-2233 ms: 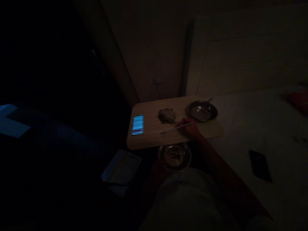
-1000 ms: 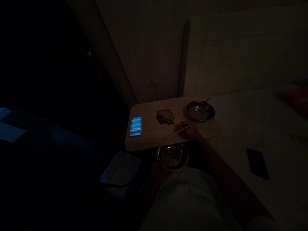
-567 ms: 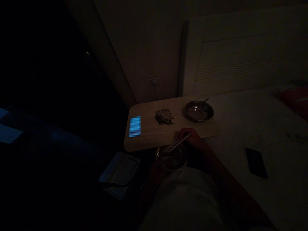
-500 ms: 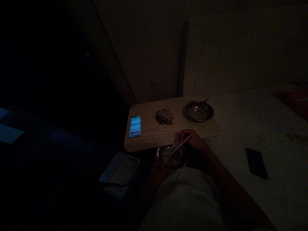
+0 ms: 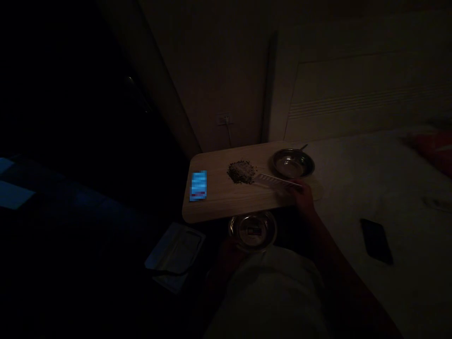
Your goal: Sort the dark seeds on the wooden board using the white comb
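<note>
My right hand (image 5: pixel 302 192) is closed on one end of a pale, flat slotted tool (image 5: pixel 273 179) above the small wooden table (image 5: pixel 219 207). The tool's far end reaches the right edge of a pile of small dark and pale grains (image 5: pixel 242 172). My left hand (image 5: pixel 233 249), dim in the shadow, grips the near left rim of a shiny metal bowl (image 5: pixel 271 230) just off the table's front edge. Inside that bowl lies a small dark rectangular shape, possibly a reflection. A second metal bowl (image 5: pixel 294 163), with a handle sticking out behind it, stands at the table's right end.
A lit screen (image 5: pixel 198 185) lies at the table's left end. Lower left is a pale packet-like thing (image 5: pixel 175 258) with a dark strap. A dark phone (image 5: pixel 376 241) rests on the pale bed (image 5: pixel 353 188). Behind the table, a cord hangs from a wall socket (image 5: pixel 223 118).
My right hand has moved the slotted tool from over the near bowl, up and right, to the grain pile. My left hand and the near bowl stay about where they were.
</note>
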Available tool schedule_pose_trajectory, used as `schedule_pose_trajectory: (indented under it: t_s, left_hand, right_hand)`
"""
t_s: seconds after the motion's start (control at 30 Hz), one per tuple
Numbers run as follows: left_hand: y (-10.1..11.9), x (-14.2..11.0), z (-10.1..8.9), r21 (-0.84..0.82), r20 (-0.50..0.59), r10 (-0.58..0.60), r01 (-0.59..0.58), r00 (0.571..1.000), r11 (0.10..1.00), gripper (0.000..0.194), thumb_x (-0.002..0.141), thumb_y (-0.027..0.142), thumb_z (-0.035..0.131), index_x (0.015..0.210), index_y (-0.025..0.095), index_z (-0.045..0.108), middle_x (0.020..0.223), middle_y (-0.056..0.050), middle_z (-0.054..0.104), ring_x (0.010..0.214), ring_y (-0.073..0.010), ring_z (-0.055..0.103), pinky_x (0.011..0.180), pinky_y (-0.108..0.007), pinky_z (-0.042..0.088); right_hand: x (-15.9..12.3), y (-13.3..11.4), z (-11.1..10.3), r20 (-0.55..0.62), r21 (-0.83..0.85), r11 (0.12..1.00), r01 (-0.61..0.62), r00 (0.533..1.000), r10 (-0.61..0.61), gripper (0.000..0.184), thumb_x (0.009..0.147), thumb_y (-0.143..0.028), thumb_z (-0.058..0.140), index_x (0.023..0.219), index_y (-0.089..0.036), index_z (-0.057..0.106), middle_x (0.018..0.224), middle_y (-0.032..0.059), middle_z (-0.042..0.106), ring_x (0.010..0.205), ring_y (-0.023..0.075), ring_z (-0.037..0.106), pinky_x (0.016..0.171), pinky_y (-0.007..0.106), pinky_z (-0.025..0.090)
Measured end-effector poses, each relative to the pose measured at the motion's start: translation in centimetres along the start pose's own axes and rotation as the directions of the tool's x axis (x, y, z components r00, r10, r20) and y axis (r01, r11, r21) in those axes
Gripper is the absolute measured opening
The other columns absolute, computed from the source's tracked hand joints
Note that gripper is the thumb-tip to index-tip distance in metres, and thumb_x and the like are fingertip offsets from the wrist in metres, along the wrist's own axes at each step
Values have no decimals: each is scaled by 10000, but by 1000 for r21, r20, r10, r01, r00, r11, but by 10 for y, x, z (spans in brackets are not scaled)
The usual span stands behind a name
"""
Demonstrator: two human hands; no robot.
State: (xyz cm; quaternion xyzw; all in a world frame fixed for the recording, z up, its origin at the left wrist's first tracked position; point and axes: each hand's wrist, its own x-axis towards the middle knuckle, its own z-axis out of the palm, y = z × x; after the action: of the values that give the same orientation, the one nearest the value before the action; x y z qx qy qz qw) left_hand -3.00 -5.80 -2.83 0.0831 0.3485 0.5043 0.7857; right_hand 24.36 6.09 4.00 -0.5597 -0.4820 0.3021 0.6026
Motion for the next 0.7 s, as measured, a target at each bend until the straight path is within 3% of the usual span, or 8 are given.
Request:
schedule_pose_trajectory:
  t_s: [0.17, 0.27, 0.57, 0.7]
  left_hand:
    - [0, 0, -11, 53, -85, -35, 39, 996, 998, 277, 626, 130, 744, 901, 152, 768, 945, -102, 808, 1030, -341, 728, 1065, -503, 472]
    - [0, 1, -11, 27, -45, -53, 55, 998, 998, 333, 626, 115, 715, 955, 127, 762, 1012, -118, 802, 1058, -335, 720, 1086, -500, 453]
    - [-3, 4, -9, -14, 1, -53, 53, 999, 999, 304, 625, 125, 694, 918, 176, 756, 921, -92, 804, 1111, -359, 707, 1114, -524, 431]
    - [0, 0, -3, -4, -62, -68, 68, 996, 998, 256, 635, 123, 697, 884, 153, 750, 904, -102, 802, 1069, -345, 725, 1097, -501, 457]
  right_hand:
    - [1, 2, 0, -47, -152, 984, 95, 993, -104, 191, 747, -377, 642, 831, -222, 717, 831, 42, 744, 835, 245, 661, 819, 385, 509]
    - [1, 1, 2, -53, -201, 974, 106, 991, -119, 218, 758, -389, 625, 845, -213, 721, 847, 57, 750, 839, 263, 671, 821, 410, 512]
    - [1, 4, 4, -25, -232, 962, 143, 988, -153, 200, 760, -378, 599, 838, -223, 699, 846, 58, 753, 827, 259, 675, 821, 405, 528]
    - [0, 1, 7, 8, -224, 963, 148, 989, -149, 196, 772, -383, 607, 838, -225, 703, 838, 53, 755, 826, 257, 677, 795, 392, 535]
